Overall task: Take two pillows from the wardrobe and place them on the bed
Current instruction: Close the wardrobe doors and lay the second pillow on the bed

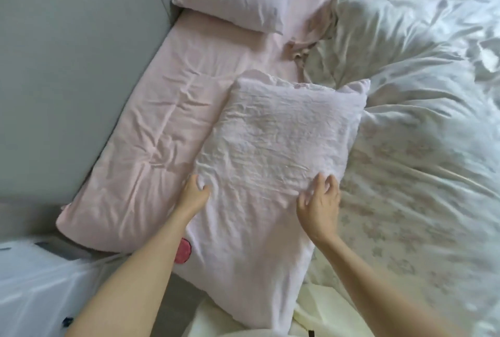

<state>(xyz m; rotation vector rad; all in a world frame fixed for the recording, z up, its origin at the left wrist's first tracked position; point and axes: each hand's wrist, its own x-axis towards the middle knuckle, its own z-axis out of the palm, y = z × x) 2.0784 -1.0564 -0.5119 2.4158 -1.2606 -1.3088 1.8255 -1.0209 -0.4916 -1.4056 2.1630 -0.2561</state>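
A pale pink pillow (273,152) lies at the near side of the bed (151,109), partly over the duvet. My left hand (196,193) grips its left edge, fingers tucked into the fabric. Resting on the pillow's right side is my right hand (320,201), fingers spread and holding nothing. A second pink pillow (230,0), with a dark pink bow on it, sits at the head of the bed by the grey headboard.
A crumpled white floral duvet (419,120) covers the bed's right half. The grey padded headboard (67,65) runs along the left. White fabric (40,296) lies at the lower left beside the mattress corner.
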